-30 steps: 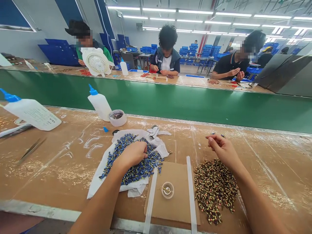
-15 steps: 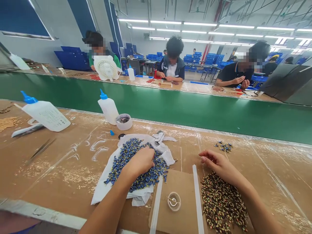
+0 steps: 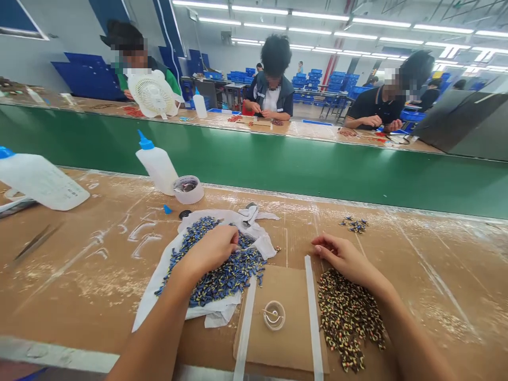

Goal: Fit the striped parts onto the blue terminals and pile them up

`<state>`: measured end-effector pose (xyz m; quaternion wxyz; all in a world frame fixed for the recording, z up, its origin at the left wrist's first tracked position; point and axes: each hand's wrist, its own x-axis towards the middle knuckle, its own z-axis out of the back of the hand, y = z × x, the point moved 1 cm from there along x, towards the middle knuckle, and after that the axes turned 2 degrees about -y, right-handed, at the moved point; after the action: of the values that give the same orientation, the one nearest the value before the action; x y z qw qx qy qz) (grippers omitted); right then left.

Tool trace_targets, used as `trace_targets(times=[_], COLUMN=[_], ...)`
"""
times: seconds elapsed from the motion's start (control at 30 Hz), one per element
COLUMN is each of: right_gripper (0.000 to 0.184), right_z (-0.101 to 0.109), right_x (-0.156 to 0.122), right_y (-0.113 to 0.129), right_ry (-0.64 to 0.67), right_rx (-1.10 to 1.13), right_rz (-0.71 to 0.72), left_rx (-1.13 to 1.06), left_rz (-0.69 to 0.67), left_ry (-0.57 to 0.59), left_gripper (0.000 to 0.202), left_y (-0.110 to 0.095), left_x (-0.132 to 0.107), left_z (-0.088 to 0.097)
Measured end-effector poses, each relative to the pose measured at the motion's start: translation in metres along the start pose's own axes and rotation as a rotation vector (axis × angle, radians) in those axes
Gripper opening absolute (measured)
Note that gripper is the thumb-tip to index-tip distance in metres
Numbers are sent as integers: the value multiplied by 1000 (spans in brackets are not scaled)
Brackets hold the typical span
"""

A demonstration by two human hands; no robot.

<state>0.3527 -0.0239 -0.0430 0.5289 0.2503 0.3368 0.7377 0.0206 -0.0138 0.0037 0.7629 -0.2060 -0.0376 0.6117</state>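
My left hand rests curled on a heap of small blue parts lying on a white cloth; its fingertips are buried among them. My right hand hovers at the far edge of a heap of dark yellow-speckled parts, fingers loosely bent, with nothing visible in them. Between the heaps lies a cardboard sheet with two white strips and a small clear cup. A small cluster of parts sits beyond my right hand.
Two white squeeze bottles with blue caps, a tape roll and tweezers lie to the left. A green conveyor belt runs across. Three people work at the far bench beside a white fan.
My right hand has come back from the far spot, leaving a small cluster of parts there, and now sits at the speckled heap's edge. My left hand stays on the blue heap.
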Motion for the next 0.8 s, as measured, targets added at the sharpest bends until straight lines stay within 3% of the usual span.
trace_targets(times=[0.33,0.47,0.57,0.7,0.8], right_gripper=[20,17,21,21,22], right_z=[-1,4,17,41,49], right_x=[3,3,7,18,30], right_y=[5,4,-10,-45,-62], right_ry=[-36,-50,-156,-419,-500], right_rx=[9,-39,-111,-238,-318], right_rz=[2,12,-34,-173,-222], left_rx=[-9,-37,-54,-42,-31], left_rz=[-29,-36,-26,-12,2], left_ry=[-136,-113,-78,-64,-61], left_gripper=[7,8,13,18,21], left_y=[3,2,2,3,4], left_x=[10,14,17,21,25], left_z=[5,5,3,1,0])
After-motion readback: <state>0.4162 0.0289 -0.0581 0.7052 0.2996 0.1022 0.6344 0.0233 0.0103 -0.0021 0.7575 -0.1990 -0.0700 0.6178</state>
